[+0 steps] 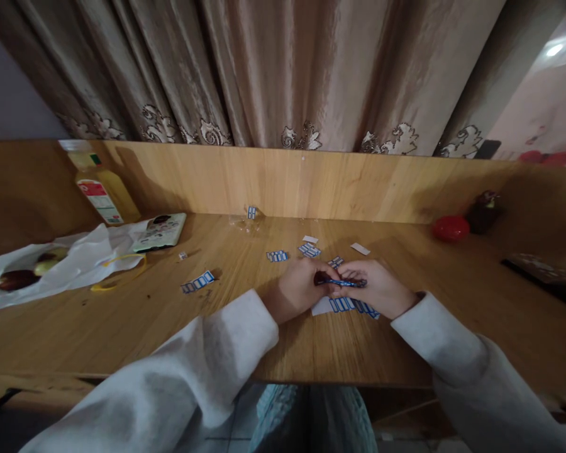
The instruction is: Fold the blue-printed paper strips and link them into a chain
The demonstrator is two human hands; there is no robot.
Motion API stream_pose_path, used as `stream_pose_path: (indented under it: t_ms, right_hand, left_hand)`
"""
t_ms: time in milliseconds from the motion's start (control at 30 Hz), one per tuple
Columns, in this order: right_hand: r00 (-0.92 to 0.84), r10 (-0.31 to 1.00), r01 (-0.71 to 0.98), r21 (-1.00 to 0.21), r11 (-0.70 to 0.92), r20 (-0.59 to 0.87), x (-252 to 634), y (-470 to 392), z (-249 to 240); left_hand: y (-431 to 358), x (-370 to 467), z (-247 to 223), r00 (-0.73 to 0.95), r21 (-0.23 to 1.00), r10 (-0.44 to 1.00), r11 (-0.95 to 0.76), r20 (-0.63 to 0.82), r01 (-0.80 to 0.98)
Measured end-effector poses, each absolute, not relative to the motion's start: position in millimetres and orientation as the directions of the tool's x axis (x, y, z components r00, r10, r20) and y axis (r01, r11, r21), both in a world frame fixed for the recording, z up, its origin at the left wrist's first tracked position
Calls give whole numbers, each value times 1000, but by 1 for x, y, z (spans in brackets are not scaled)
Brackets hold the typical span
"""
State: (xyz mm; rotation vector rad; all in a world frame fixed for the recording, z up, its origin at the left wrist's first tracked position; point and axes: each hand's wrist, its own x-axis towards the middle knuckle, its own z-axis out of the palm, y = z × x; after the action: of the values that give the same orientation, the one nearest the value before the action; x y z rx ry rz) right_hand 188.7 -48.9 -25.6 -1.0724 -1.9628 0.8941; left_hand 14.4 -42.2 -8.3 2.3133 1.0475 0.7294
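Beyond the held blue-and-white piece hangs a brown curtain, embroidered along its lower edge. The wooden bench stretches out under the piece and to both sides of it, and its back board rises on the far side. Pale sleeves reach in from the near side of the piece, one to its left and one to its right. Far to the left of it lies a crumpled white bag; a bottle of yellowish liquid is on that side too, farther back.

The left hand is at the left end of the piece, its fingers clamped on it; the right hand is at the right end, its fingers also closed on it. The piece is thus above the bench, between the two hands.

A dark flat object, too dim to identify, lies far to the right of the piece, and a red ball sits to the right and farther back. Blue-framed cutouts lie just on the near side of the piece, with more beyond and to the left. Smallest are two white slips beyond it and a tiny cube well to its left.
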Motion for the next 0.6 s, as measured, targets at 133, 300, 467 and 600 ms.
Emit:
stream_pose_path:
  t_ms: [133, 300, 467, 600]
  right_hand:
    - [-441, 867, 374, -831, 411, 231, 190, -51, -23]
    - [-249, 907, 400, -816, 417, 341, 209, -52, -9]
    - [-96, 909, 498, -772, 396, 405, 241, -40, -12]
    - [-230, 920, 602, -696, 391, 318, 242, -29, -11]
  left_hand:
    - [-43, 15, -8, 567, 576, 771, -613, 289, 540]
    - [-34, 3, -1, 446, 583, 807, -589, 386, 560]
    - [-25, -11, 3, 369, 562, 819, -571, 440, 598]
    - [-26, -13, 2, 381, 466, 791, -597, 478, 654]
